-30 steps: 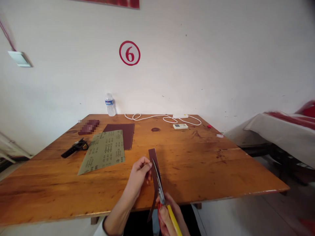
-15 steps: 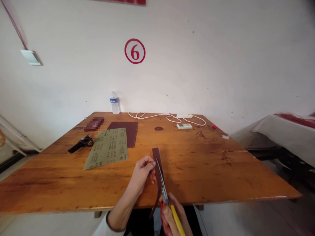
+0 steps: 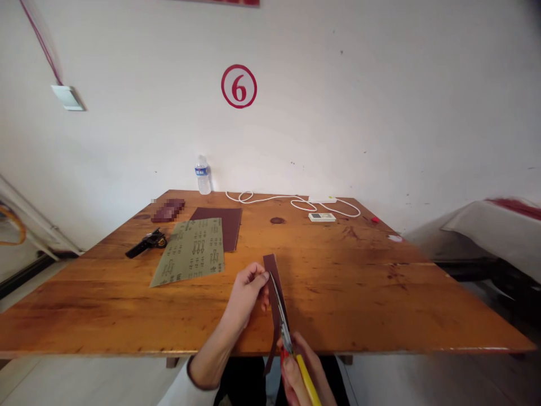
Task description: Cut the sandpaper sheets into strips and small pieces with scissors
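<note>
My left hand pinches the left edge of a narrow dark-brown sandpaper strip near its far end. Around the handles of a pair of scissors, one red and one yellow, my right hand is closed. The metal blades lie lengthwise along the strip, their tips close to my left fingertips. Part of the strip bends down past the table's near edge, left of the scissors. Farther left on the table, a sandpaper sheet shows its printed olive back, overlapping brown sheets.
On the wooden table lie a black tool-like object, a blurred dark-red item, a white remote-like device and a white cord with a power strip. A water bottle stands against the wall.
The whole view has shifted slightly, so the table and its things appear a little farther right. The scissors and strip keep nearly the same position relative to my hands.
</note>
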Demonstrator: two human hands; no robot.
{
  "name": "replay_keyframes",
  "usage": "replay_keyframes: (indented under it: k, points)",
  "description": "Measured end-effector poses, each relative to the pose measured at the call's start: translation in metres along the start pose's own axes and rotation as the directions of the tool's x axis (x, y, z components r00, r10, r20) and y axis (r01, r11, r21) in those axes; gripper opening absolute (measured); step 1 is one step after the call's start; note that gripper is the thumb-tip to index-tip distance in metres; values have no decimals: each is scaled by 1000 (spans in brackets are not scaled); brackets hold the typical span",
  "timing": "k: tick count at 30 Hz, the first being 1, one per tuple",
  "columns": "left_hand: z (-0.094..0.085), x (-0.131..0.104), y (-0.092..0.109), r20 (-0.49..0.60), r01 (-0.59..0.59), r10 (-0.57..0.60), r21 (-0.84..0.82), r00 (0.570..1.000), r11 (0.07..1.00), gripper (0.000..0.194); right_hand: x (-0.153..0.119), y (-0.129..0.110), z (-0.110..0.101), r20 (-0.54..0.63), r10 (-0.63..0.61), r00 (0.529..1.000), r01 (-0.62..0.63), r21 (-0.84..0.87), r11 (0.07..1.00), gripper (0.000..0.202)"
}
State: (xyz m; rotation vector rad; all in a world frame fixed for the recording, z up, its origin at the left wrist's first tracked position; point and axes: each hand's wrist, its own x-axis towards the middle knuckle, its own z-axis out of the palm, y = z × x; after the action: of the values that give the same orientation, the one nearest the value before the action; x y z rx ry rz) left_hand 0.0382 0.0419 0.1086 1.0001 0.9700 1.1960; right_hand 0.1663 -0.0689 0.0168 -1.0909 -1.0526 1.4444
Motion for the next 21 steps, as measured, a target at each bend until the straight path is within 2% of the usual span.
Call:
replay_keyframes:
  k: [6,9,13,16,18,21]
  points:
    - [-1,-4,0,7,0,-1,58,1000,998,26,-10,-5,8,-156,8,988,-1,45,999,63]
    - [1,-6,1,17,11,-12,86,1000,996,25,-7,-2,6,-146,33,989,-21,79,997,63]
    - [4,-7,2,25,17,-19,83,999,996,25,-2,9,-1,-20,85,996,-82,96,992,69]
    - [5,-7,1,32,30,-32,66,999,997,25,-2,19,-3,-96,110,989,-98,127,987,76]
    - [6,-7,1,36,42,-44,54,998,998,25,-2,25,-3,-164,153,975,-133,126,983,90]
    - [6,-7,0,42,66,-67,30,997,997,25,0,31,-3,-182,203,962,-183,117,976,98]
